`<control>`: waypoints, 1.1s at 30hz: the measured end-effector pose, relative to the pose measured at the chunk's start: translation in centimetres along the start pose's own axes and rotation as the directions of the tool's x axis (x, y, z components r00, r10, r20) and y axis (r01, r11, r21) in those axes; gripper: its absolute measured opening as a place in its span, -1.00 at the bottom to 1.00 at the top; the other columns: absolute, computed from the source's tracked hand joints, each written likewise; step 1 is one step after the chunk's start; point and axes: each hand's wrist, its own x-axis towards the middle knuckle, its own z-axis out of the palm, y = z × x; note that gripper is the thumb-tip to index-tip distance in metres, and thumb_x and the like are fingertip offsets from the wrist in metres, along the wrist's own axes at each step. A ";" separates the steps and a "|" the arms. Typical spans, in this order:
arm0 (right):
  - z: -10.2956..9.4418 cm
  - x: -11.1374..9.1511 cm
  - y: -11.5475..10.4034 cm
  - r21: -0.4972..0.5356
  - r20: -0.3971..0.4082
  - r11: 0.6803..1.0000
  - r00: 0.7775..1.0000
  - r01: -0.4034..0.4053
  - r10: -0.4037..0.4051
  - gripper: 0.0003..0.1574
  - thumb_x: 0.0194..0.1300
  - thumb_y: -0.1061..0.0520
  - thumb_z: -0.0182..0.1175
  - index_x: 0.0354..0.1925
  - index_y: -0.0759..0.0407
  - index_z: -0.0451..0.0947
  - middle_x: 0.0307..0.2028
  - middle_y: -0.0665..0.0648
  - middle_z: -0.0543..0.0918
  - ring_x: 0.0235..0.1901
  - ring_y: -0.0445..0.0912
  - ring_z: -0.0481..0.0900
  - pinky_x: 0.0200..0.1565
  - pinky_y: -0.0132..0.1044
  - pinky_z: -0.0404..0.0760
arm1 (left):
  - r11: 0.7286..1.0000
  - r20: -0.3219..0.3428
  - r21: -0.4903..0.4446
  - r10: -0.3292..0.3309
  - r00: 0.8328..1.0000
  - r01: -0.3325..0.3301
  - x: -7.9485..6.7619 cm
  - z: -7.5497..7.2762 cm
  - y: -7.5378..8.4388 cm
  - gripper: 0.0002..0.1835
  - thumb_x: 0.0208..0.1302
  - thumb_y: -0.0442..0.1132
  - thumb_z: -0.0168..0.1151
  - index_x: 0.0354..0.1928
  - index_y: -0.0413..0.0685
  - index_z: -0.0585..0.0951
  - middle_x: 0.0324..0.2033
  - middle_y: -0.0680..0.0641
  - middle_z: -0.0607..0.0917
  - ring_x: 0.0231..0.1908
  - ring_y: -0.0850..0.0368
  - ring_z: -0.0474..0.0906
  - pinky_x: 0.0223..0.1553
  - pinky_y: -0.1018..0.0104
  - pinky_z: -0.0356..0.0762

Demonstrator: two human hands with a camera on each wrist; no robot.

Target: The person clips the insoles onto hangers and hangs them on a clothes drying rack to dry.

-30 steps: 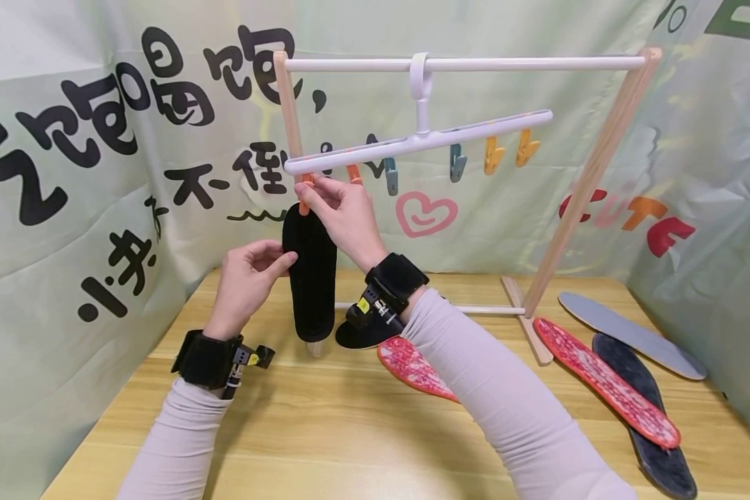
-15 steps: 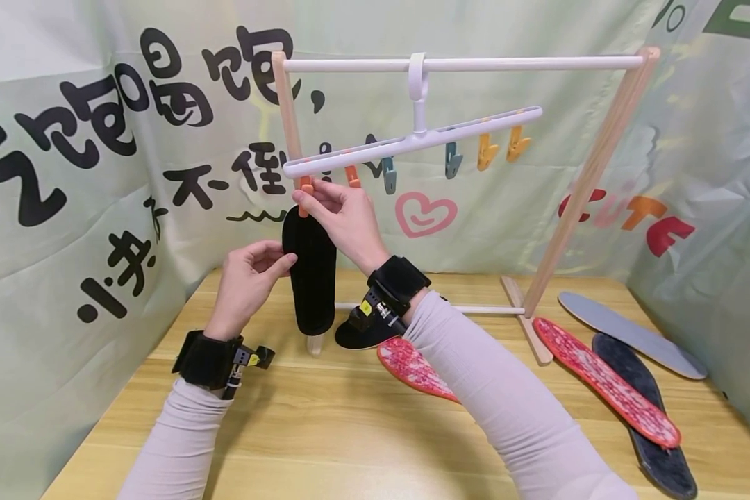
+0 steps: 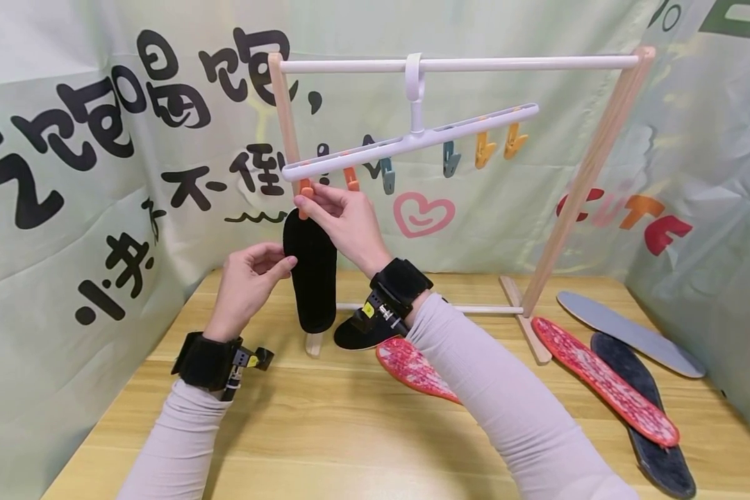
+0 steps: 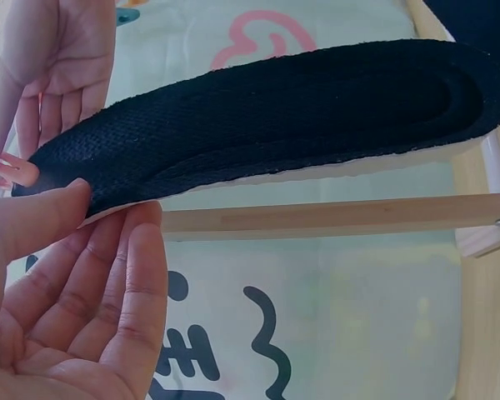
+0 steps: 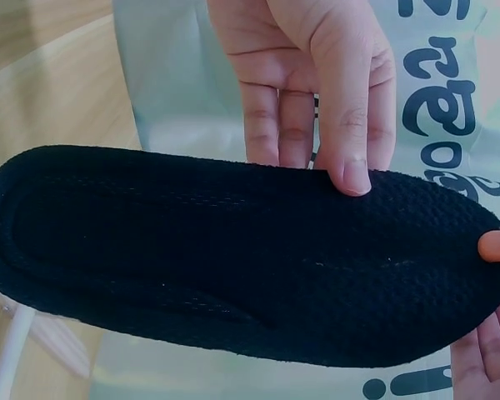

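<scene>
A black insole [image 3: 312,278] hangs upright below the left end of a white clip hanger [image 3: 381,148]. My left hand [image 3: 246,286] pinches its left edge, thumb on the face and fingers behind, as the left wrist view shows. At the top of the insole, my right hand [image 3: 346,226] pinches an orange clip [image 3: 305,189], whose tips overlap the insole's end. The right wrist view shows that clip [image 5: 498,246] over the rounded end of the insole [image 5: 192,258]. The hanger tilts, its left end lower. Another orange clip [image 3: 351,179] hangs right beside my right hand.
The hanger hooks on a wooden rack's white bar [image 3: 512,64]. Blue-grey clips [image 3: 451,160] and yellow clips [image 3: 484,150] hang further right. On the table lie another black insole [image 3: 356,335], red patterned insoles [image 3: 603,378], a dark insole [image 3: 662,451] and a grey insole [image 3: 628,333].
The hanger has tipped slightly more, its left end and the orange clip sinking a little. The insole's lower end sits slightly higher. Both hands keep their holds.
</scene>
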 end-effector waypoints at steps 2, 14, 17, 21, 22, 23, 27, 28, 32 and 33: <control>-0.1 -0.1 0.0 -0.001 0.005 1.000 1.000 0.004 -0.004 -0.33 0.22 -0.12 0.30 0.17 0.24 0.54 -0.17 -0.09 0.71 -0.18 -0.32 0.64 -0.07 -0.44 0.54 | 1.000 0.002 0.003 -0.001 1.000 0.001 0.0 0.0 0.0 -0.77 0.23 -0.29 0.33 -0.17 -0.34 0.64 -0.33 -0.22 0.71 -0.36 -0.12 0.67 -0.43 0.46 0.50; -0.4 -0.4 0.3 -0.014 0.019 1.000 0.999 0.026 -0.026 -0.34 0.23 -0.09 0.30 0.20 0.21 0.52 -0.13 -0.04 0.70 -0.18 -0.31 0.65 -0.09 -0.43 0.56 | 1.000 -0.002 0.001 0.012 1.000 -0.012 0.0 -0.1 0.0 -0.77 0.22 -0.31 0.33 -0.17 -0.35 0.64 -0.34 -0.23 0.70 -0.38 -0.10 0.64 -0.44 0.47 0.49; -0.4 -0.4 0.3 -0.021 0.023 0.999 0.999 0.036 -0.035 -0.34 0.24 -0.09 0.29 0.21 0.22 0.51 -0.14 -0.04 0.71 -0.19 -0.31 0.65 -0.10 -0.42 0.57 | 1.000 0.003 -0.003 0.022 1.000 -0.022 0.1 -0.1 -0.7 -0.76 0.23 -0.29 0.33 -0.16 -0.36 0.63 -0.33 -0.24 0.70 -0.38 -0.08 0.64 -0.44 0.47 0.49; -0.5 -0.4 0.5 -0.014 0.027 0.999 0.999 0.036 -0.035 -0.35 0.23 -0.08 0.30 0.20 0.23 0.51 -0.14 -0.04 0.71 -0.20 -0.31 0.65 -0.10 -0.42 0.57 | 1.000 0.006 -0.015 0.025 1.000 -0.025 0.6 0.0 -2.5 -0.73 0.22 -0.20 0.35 -0.16 -0.27 0.65 -0.34 -0.16 0.71 -0.40 0.01 0.65 -0.42 0.45 0.52; -0.5 -0.4 0.6 -0.015 0.027 0.999 0.999 0.035 -0.034 -0.35 0.23 -0.07 0.30 0.20 0.23 0.52 -0.14 -0.04 0.71 -0.20 -0.31 0.66 -0.10 -0.42 0.57 | 0.999 0.004 -0.023 0.023 1.000 -0.023 0.8 0.0 -2.9 -0.73 0.21 -0.17 0.36 -0.17 -0.23 0.66 -0.35 -0.13 0.71 -0.41 0.04 0.65 -0.42 0.43 0.53; -0.5 -0.4 0.6 -0.015 0.028 0.999 0.999 0.034 -0.033 -0.35 0.23 -0.07 0.30 0.20 0.23 0.52 -0.14 -0.04 0.71 -0.20 -0.30 0.66 -0.10 -0.42 0.57 | 0.999 0.001 -0.030 0.020 1.000 -0.020 0.9 0.1 -3.4 -0.73 0.19 -0.14 0.37 -0.18 -0.18 0.67 -0.35 -0.09 0.72 -0.41 0.06 0.65 -0.41 0.42 0.54; -0.6 -0.7 0.3 -0.025 0.036 0.999 0.999 0.027 -0.026 -0.37 0.24 -0.01 0.30 0.20 0.25 0.51 -0.11 0.03 0.70 -0.18 -0.27 0.66 -0.10 -0.43 0.57 | 0.999 0.000 -0.039 0.023 1.000 -0.023 1.0 0.0 -3.9 -0.72 0.17 -0.08 0.38 -0.18 -0.13 0.68 -0.35 -0.04 0.72 -0.41 0.08 0.65 -0.38 0.38 0.57; -0.7 -0.8 -0.1 -0.025 0.039 0.999 0.999 0.020 -0.019 -0.39 0.25 0.02 0.30 0.20 0.27 0.50 -0.11 0.06 0.70 -0.17 -0.25 0.66 -0.10 -0.43 0.57 | 0.999 0.000 -0.042 0.026 1.000 -0.025 1.0 0.0 -3.9 -0.72 0.17 -0.08 0.38 -0.19 -0.12 0.68 -0.36 -0.04 0.72 -0.40 0.07 0.65 -0.37 0.38 0.58; -0.9 -1.6 -1.9 -0.025 0.054 1.000 0.999 0.004 -0.003 -0.43 0.28 0.14 0.28 0.20 0.36 0.48 -0.08 0.17 0.68 -0.15 -0.18 0.66 -0.09 -0.43 0.56 | 0.998 -0.001 -0.056 0.033 0.999 -0.033 1.0 0.0 -3.9 -0.75 0.16 -0.10 0.39 -0.20 -0.09 0.68 -0.37 -0.01 0.72 -0.39 0.05 0.67 -0.34 0.33 0.61; -1.0 -1.8 -2.3 -0.026 0.058 1.000 0.998 -0.004 0.006 -0.44 0.29 0.15 0.27 0.19 0.37 0.47 -0.08 0.18 0.68 -0.14 -0.18 0.66 -0.08 -0.43 0.56 | 0.998 -0.002 -0.057 0.033 0.999 -0.033 1.0 -0.1 -3.9 -0.75 0.16 -0.10 0.39 -0.20 -0.09 0.68 -0.37 0.00 0.72 -0.39 0.06 0.67 -0.34 0.30 0.62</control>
